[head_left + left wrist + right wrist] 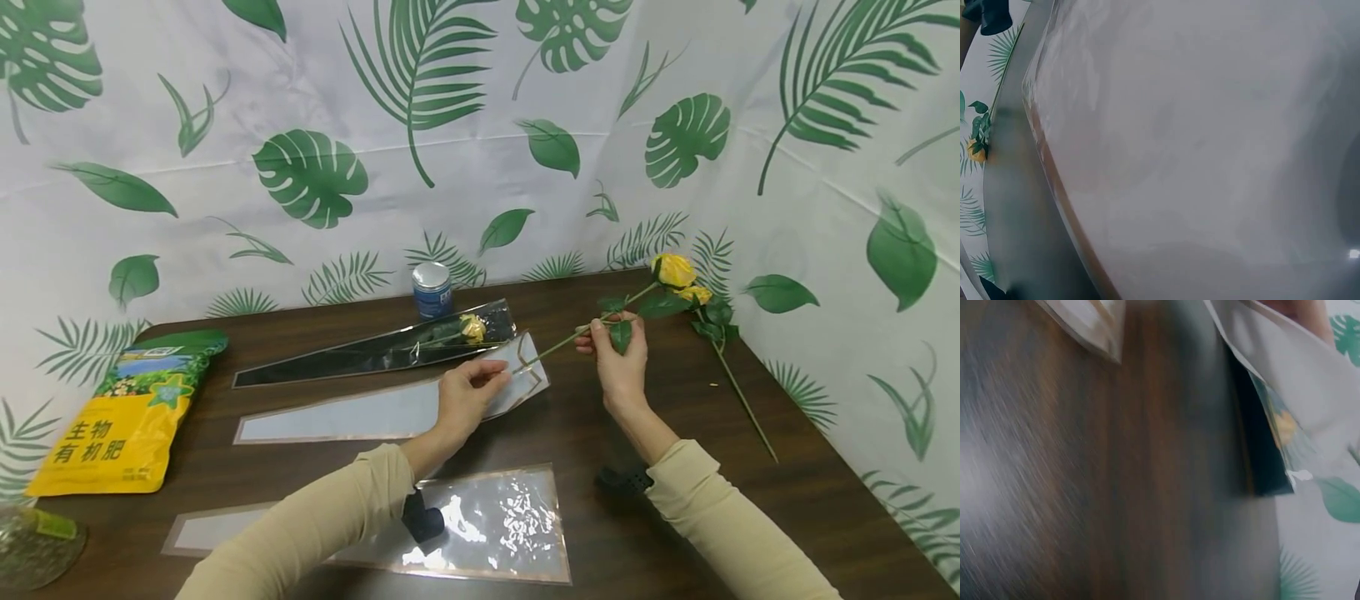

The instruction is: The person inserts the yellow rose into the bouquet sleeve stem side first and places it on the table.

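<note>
My left hand pinches the upper layer of a long white flower sleeve near its wide mouth. That sleeve's pale film fills most of the left wrist view. My right hand pinches the green stem of a yellow rose, its bloom pointing away to the upper right. The stem's lower end reaches the sleeve's mouth beside my left fingertips; how far in it goes I cannot tell. Behind lies a black-backed sleeve with a yellow rose inside.
Another yellow rose lies at the right of the table. A second white sleeve is in front, partly under my left forearm. A blue can stands at the back; a yellow fertilizer bag and a jar are at left.
</note>
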{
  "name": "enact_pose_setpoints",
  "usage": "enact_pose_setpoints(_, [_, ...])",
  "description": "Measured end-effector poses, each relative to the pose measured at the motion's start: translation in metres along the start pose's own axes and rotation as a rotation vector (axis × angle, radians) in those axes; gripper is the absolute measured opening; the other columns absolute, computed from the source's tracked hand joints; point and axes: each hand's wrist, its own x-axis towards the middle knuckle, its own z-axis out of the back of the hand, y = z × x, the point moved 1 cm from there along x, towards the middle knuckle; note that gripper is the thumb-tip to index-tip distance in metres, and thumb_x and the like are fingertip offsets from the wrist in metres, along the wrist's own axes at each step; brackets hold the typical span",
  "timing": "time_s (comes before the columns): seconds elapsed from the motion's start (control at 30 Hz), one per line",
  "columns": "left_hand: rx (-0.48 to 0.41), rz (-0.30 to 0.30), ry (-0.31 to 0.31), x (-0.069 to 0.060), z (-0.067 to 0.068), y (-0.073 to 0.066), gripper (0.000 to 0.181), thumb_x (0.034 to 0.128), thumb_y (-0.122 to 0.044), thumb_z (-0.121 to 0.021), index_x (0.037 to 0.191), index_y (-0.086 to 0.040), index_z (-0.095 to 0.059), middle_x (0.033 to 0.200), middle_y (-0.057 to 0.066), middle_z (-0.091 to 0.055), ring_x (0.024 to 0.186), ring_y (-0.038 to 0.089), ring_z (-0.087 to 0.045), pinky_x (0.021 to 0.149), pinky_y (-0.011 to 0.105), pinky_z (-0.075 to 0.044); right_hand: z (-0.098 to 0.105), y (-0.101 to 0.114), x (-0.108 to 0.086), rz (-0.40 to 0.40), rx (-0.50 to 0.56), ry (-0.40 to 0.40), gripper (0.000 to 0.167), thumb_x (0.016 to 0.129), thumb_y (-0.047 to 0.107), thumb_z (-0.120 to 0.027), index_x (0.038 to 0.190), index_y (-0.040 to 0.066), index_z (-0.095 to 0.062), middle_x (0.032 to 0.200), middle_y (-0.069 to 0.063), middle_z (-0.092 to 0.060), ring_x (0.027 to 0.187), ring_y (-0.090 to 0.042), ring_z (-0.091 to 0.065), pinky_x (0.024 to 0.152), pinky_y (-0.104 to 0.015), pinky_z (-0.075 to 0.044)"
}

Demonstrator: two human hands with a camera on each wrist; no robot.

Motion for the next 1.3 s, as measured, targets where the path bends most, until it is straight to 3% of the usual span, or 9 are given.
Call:
enact_pose_setpoints(0.1, [0.008, -0.004, 0.000, 0.000, 0.000, -0.002, 0.015, 0.0781, 0.003, -0.071, 0.091, 0.011, -0.069, 0.084, 0.024, -0.069, 0.069, 0.016, -0.060, 0.060, 0.012, -0.042, -0.005, -0.004, -0.005, -0.015, -0.050, 0.010, 0.016, 0.092, 0.002, -0.057, 0.098, 0.009, -0.044, 0.078, 0.002, -0.065, 0.066, -0.008, -0.066, 0.064, -0.022, -0.054])
enact_pose_setpoints(0.33, [-0.003, 0.009, -0.012, 0.007, -0.006, 0.019, 0.016, 0.0777, -0.003, -0.074, 0.092, 0.003, -0.072, 0.085, 0.018, -0.071, 0.068, 0.006, -0.058, 0.062, 0.012, -0.043, -0.013, -0.011, -0.016, -0.038, -0.150, 0.046, 0.024, 0.089, 0.000, -0.061, 0.101, 0.005, -0.040, 0.079, 0.007, -0.065, 0.069, -0.007, -0.065, 0.073, -0.023, -0.053])
enact_pose_setpoints(0.57, [-0.032, -0.002, 0.008, 0.008, -0.009, 0.021, 0.017, 0.0795, -0.007, -0.074, 0.093, 0.003, -0.072, 0.086, 0.018, -0.071, 0.068, 0.001, -0.057, 0.062, 0.013, -0.045, -0.016, -0.021, -0.022, -0.069, -0.328, 0.110, 0.026, 0.087, 0.004, -0.065, 0.106, 0.007, -0.047, 0.085, 0.017, -0.061, 0.085, 0.002, -0.057, 0.078, -0.014, -0.046])
enact_pose_setpoints(0.77, [-0.031, 0.019, 0.007, 0.006, -0.010, 0.020, 0.016, 0.0794, -0.001, -0.072, 0.093, 0.008, -0.070, 0.086, 0.022, -0.070, 0.068, 0.008, -0.057, 0.060, 0.012, -0.042, -0.016, -0.021, -0.020, -0.042, -0.279, 0.191, 0.025, 0.088, 0.003, -0.064, 0.106, 0.003, -0.046, 0.082, 0.015, -0.062, 0.075, -0.002, -0.062, 0.075, -0.018, -0.051])
enact_pose_setpoints(0.93, [-0.027, 0.018, 0.017, -0.003, -0.003, -0.003, 0.015, 0.0790, 0.004, -0.069, 0.092, 0.012, -0.068, 0.084, 0.026, -0.068, 0.066, 0.011, -0.056, 0.059, 0.011, -0.041, -0.014, -0.013, -0.016, -0.048, -0.194, 0.253, 0.031, 0.091, 0.002, -0.059, 0.117, -0.005, -0.043, 0.084, 0.008, -0.064, 0.070, -0.007, -0.063, 0.071, -0.023, -0.053])
enact_pose_setpoints(1.0, [-0.030, 0.020, 0.018, -0.006, -0.001, -0.012, 0.015, 0.0789, 0.005, -0.069, 0.091, 0.013, -0.068, 0.084, 0.027, -0.068, 0.066, 0.010, -0.055, 0.059, 0.011, -0.041, -0.014, -0.010, -0.014, -0.063, -0.153, 0.254, 0.029, 0.095, 0.008, -0.053, 0.117, -0.008, -0.043, 0.084, 0.007, -0.065, 0.071, -0.008, -0.064, 0.069, -0.024, -0.054])
enact_pose_setpoints(1.17, [-0.037, 0.026, 0.024, -0.006, -0.001, -0.011, 0.015, 0.0784, 0.006, -0.069, 0.091, 0.013, -0.068, 0.084, 0.027, -0.068, 0.066, 0.010, -0.054, 0.059, 0.010, -0.040, -0.014, -0.005, -0.011, -0.080, -0.069, 0.199, 0.035, 0.101, 0.032, -0.040, 0.105, -0.002, -0.050, 0.079, 0.002, -0.069, 0.064, -0.011, -0.067, 0.062, -0.029, -0.055])
enact_pose_setpoints(1.3, [-0.022, 0.013, 0.024, -0.007, -0.001, -0.011, 0.014, 0.0783, 0.006, -0.069, 0.091, 0.012, -0.068, 0.084, 0.027, -0.068, 0.066, 0.011, -0.056, 0.059, 0.010, -0.041, -0.014, -0.003, -0.009, -0.100, -0.031, 0.161, 0.021, 0.099, 0.028, -0.046, 0.102, 0.007, -0.049, 0.075, -0.003, -0.069, 0.059, -0.012, -0.067, 0.058, -0.032, -0.056])
